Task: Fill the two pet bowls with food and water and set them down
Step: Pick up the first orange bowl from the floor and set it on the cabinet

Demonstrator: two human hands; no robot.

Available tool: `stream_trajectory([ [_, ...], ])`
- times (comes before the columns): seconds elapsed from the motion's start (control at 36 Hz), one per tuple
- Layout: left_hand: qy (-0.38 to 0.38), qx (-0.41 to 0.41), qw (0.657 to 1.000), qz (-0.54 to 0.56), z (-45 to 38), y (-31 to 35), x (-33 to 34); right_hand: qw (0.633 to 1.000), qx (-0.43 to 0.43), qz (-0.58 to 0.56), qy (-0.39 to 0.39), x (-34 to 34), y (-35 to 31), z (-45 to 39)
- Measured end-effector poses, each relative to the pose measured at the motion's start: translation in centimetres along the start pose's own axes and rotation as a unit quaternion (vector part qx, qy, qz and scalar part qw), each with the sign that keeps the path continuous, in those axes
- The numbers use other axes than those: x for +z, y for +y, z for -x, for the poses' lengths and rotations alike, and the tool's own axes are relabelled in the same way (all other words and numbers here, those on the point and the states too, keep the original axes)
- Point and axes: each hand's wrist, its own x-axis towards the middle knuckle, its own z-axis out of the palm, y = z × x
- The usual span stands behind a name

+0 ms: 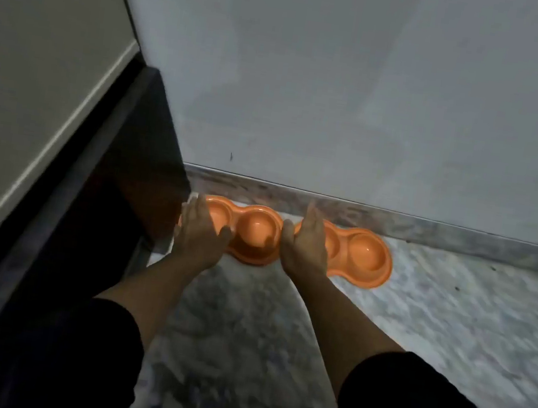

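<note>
Marbled grey floor (452,316) runs up to a stone skirting (430,228) at the foot of a plain pale wall (345,93); a dark cabinet side (149,159) and a lighter panel (38,67) close in on the left.

From the head camera, two orange double pet bowls lie end to end on the floor, close to the skirting. The left bowl (257,230) has its far end close beside the cabinet, and the right bowl (365,255) nearly touches it in the middle. All four wells look empty and dry, though the dim light makes a thin film of water hard to rule out. The left hand (201,232) lies over the left bowl's left well, fingers straight and together, thumb reaching towards the rim; whether it actually touches the plastic I cannot tell. The right hand (308,244) stands on edge over the right bowl's left well, fingers straight, gripping nothing visible.

Judging by this, the bowls are about to be lifted for filling. The hands sit at one end of each bowl rather than at its waist, so a lift from there could tip the free end down and let it scrape or clatter. The left bowl may catch the cabinet corner. Smooth plastic taken with flat fingers may slip.
</note>
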Motion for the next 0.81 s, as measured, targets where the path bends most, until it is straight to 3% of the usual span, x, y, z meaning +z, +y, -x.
stream_trajectory([
  [0.22,0.0,-0.156,0.983,0.098,-4.8,-5.1,5.3,0.985,0.131,-0.086,-0.07,7.4,4.5,-2.8],
  [0.47,-0.02,-0.32,0.927,0.191,-9.5,-7.0,8.7,0.936,0.292,-0.185,-0.069,11.9,7.1,-6.6],
  [0.67,0.008,-0.371,0.896,0.243,-11.4,-7.9,9.4,0.906,0.359,-0.219,-0.058,13.9,7.7,-8.9],
  [0.81,0.038,-0.386,0.885,0.26,-12.4,-8.6,9.6,0.913,0.366,-0.178,-0.039,14.8,7.9,-9.3],
])
